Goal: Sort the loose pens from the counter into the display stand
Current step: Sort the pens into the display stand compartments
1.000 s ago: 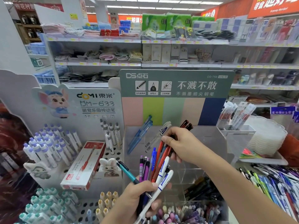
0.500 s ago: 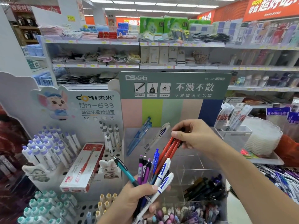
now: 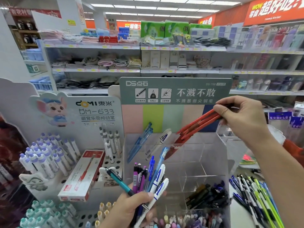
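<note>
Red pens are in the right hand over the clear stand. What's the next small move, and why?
Probably lower the red pens tips-first into the back compartment of the clear stand and let go. The right hand pinches their upper ends; their tips already dip inside that compartment, beside the blue pens.

green header card (image 3: 174, 91): "ds", "ds-758" | white mouse card (image 3: 92, 111): "domi", "dm-633" | orange banner (image 3: 273, 10): "wow"

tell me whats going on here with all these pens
A person is sorting pens into a clear display stand. The right hand pinches a bunch of red pens, tips angled down into an upper compartment. The left hand grips a mixed bundle of pens waiting to be sorted. More loose pens lie on the counter to the right.
</note>
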